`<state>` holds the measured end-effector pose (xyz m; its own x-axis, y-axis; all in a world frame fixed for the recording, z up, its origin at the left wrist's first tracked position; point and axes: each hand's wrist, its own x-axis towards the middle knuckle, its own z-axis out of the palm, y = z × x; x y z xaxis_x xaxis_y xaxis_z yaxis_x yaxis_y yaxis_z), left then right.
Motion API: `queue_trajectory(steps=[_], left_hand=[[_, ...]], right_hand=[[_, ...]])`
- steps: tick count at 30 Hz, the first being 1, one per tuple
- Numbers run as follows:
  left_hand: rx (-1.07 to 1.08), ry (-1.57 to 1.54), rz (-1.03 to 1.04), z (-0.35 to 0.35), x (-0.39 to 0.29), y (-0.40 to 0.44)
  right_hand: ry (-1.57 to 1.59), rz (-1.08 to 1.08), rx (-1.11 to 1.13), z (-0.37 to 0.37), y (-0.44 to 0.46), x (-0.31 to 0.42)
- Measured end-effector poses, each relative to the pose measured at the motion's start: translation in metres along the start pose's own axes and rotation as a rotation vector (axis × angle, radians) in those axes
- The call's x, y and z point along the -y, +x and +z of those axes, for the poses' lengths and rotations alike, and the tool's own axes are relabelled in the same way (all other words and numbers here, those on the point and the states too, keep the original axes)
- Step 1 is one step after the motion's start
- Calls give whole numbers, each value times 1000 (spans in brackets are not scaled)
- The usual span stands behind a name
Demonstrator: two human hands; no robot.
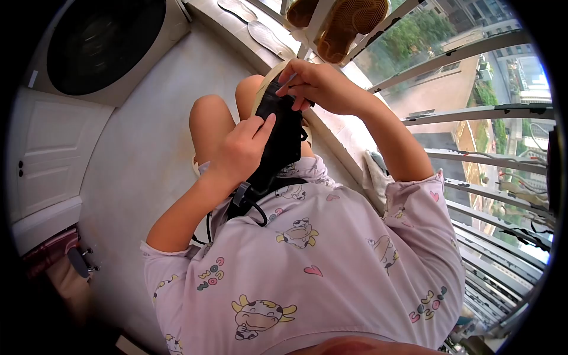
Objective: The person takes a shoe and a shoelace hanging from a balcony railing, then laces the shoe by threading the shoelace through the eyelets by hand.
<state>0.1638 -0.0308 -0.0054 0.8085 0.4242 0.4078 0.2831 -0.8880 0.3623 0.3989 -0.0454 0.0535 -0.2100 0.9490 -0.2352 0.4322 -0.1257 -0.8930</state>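
Observation:
A black shoe [283, 133] with a cream sole edge rests over my lap, its far end pointing up between my knees. My left hand [239, 151] is closed on its near left side, thumb and forefinger pressed against the black upper. Over the shoe's far end, my right hand [319, 86] has its fingers bent and pinched together at the upper. Whatever small thing those fingertips hold is too fine to make out. Below the shoe, a black strap with a grey buckle [241, 194] and a black cord [258, 213] lies against my shirt.
On the ledge lie pale insoles [266, 38]. Brown-soled shoes [352, 26] are propped by the window railing [473, 112] on the right. A front-loading washing machine [106, 44] and a white cabinet [56, 154] stand to the left. A cloth [376, 177] lies near my right elbow.

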Motion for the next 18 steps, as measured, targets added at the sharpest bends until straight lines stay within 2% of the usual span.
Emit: queue_trajectory(steps=[4,7,11,17,18], left_hand=[[-32,15,39,0,2,2],[3,9,26,-1,0,2],[17,-4,16,-1,0,3],[1,-19,17,0,0,3],[1,-18,15,0,0,2]], right_hand=[[-99,-45,-20,3,3,3],[-380,-324,-79,6,10,-5],[-525,-524,-56,17,13,-17],[-478,-387,91,12,14,4],[-548,-426,128,12,15,6]])
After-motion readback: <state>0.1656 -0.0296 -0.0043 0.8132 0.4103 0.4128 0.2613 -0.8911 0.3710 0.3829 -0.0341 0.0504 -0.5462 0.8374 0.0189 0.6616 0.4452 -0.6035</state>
